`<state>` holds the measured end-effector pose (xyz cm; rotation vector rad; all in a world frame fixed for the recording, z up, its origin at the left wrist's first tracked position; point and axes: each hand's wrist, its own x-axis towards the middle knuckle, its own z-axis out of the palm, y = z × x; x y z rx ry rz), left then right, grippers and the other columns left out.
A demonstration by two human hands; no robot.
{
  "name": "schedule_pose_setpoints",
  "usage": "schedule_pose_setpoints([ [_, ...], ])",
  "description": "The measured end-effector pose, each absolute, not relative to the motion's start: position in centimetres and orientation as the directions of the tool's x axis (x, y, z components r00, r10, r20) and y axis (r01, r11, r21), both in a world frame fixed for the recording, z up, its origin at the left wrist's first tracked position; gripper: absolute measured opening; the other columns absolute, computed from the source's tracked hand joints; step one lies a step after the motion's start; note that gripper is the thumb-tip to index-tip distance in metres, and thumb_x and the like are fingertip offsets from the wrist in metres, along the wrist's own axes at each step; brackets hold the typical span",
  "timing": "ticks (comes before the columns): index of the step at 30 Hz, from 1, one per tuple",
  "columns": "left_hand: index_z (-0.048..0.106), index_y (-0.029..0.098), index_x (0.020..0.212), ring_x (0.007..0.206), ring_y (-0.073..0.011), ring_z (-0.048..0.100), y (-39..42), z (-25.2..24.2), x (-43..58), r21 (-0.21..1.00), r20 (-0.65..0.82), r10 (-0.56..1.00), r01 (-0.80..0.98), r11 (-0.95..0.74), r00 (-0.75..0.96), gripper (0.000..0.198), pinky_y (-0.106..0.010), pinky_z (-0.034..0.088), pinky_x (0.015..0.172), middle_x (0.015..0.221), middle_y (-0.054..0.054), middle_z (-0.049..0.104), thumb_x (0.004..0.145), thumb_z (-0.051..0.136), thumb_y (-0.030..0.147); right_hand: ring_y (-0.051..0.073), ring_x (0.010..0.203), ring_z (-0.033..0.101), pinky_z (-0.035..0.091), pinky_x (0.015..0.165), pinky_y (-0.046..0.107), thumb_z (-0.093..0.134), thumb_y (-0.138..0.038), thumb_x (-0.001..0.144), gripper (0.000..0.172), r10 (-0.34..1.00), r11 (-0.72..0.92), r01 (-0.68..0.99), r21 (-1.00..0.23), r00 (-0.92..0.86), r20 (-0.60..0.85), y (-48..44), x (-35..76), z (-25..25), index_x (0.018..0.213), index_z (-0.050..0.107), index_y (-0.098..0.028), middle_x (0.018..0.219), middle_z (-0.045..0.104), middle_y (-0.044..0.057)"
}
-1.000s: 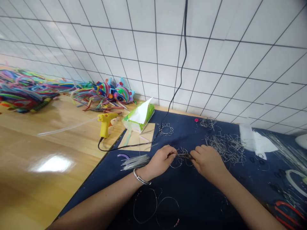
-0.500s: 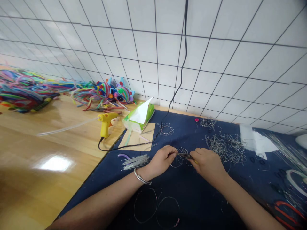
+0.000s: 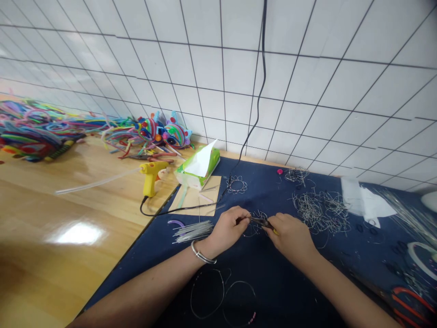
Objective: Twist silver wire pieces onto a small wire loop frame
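My right hand (image 3: 289,234) is closed round the handles of a pair of pliers (image 3: 262,222), whose dark jaws point left. The thumb and fingers of my left hand (image 3: 232,228) pinch thin wire (image 3: 248,217) right at the plier tips; most of that wire is hidden by the fingers. Behind and below the pliers lie looped wires (image 3: 254,230) on the dark blue cloth (image 3: 273,278). A flower-shaped wire ring (image 3: 236,184) rests farther back. Nearer to me are two large wire loops (image 3: 207,314), one carrying small pink beads (image 3: 252,316).
A yellow glue gun (image 3: 149,180) stands left on the wooden table (image 3: 102,218), its black cord (image 3: 184,209) crossing the cloth. Beside it are a tissue pack (image 3: 211,166) and a bundle of cut wires (image 3: 193,231). Tangled wire (image 3: 317,209) and red-handled scissors (image 3: 411,298) lie right.
The pliers have tilted a little, and both hands have shifted slightly left. The left fingers stay at the plier tips. Surrounding things look unmoved.
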<state>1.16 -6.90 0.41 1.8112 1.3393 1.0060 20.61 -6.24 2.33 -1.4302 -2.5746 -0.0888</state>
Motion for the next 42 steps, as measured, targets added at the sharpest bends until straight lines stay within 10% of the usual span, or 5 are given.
schedule_pose_setpoints([
  [42, 0.058, 0.016, 0.070, 0.060, -0.0090, 0.050, -6.9, -0.4, 1.3, 0.755, 0.312, 0.949, 0.591, -0.282, 0.055, 0.010, -0.021, 0.039, 0.059, 0.063, 0.001, 0.054, 0.071, 0.050, 0.011, 0.018, 0.073, 0.040, 0.027, 0.066, 0.030, 0.047, -0.026, 0.079, 0.013, 0.846, 0.462, 0.885, 0.063, -0.461, 0.267, -7.2, 19.5, 3.1, 0.074, 0.054, -0.017, 0.072, 0.049, 0.006],
])
